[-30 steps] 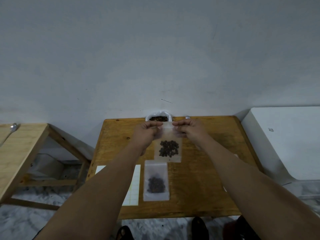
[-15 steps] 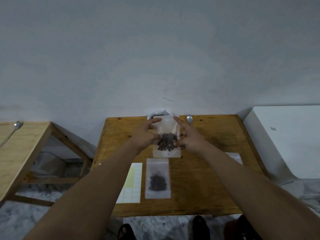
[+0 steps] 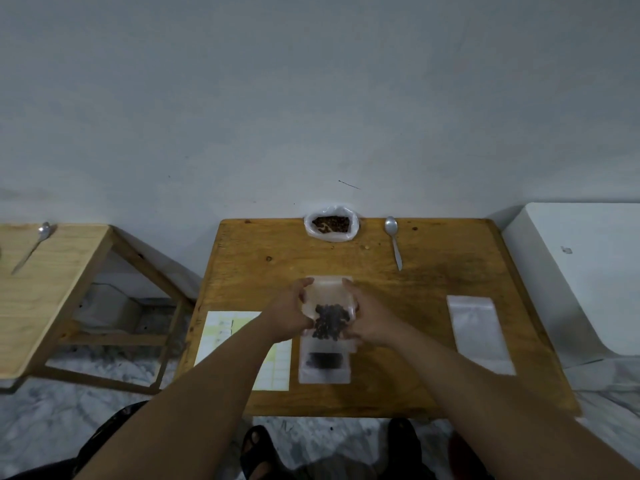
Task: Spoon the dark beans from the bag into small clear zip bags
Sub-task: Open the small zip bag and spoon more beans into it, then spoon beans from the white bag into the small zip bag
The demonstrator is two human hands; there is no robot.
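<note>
A: Holding what, and how?

B: Pinching the small zip bag (image 3: 328, 294) by its two side edges, left hand (image 3: 287, 315) on one, right hand (image 3: 374, 320) on the other, fingers curled in and pressed onto the plastic. Lifted just clear of the tabletop (image 3: 426, 292), with dark beans (image 3: 330, 322) heaped in its lower half.

A: Sealed yet?

B: Cannot tell (too pale and blurred along the top strip). Hold the mouth uppermost, shake the beans down away from the zip, then pinch along the whole strip from one corner to the other. Probably close to done for this one.

A: And around the small zip bag?

B: Just nearer than it, partly hidden under it, another filled zip bag (image 3: 323, 370) lying flat. Beyond it, against the wall (image 3: 311, 98), the open bean bag (image 3: 330, 227). Beyond and to its right, the spoon (image 3: 393, 242), lying untouched. Well to its right, a stack of empty zip bags (image 3: 479, 332). To its left and nearer, a pale label sheet (image 3: 221, 336).

A: Anything in the way?

B: No obstacle seen on the reach from it to the spoon or the bean bag. Mind only to set it down beside the filled one, not on top, and not to tip it before sealing. Far to its left, a separate wooden table (image 3: 52, 299) with another spoon (image 3: 31, 249); far to its right, a white box (image 3: 581, 271).
</note>
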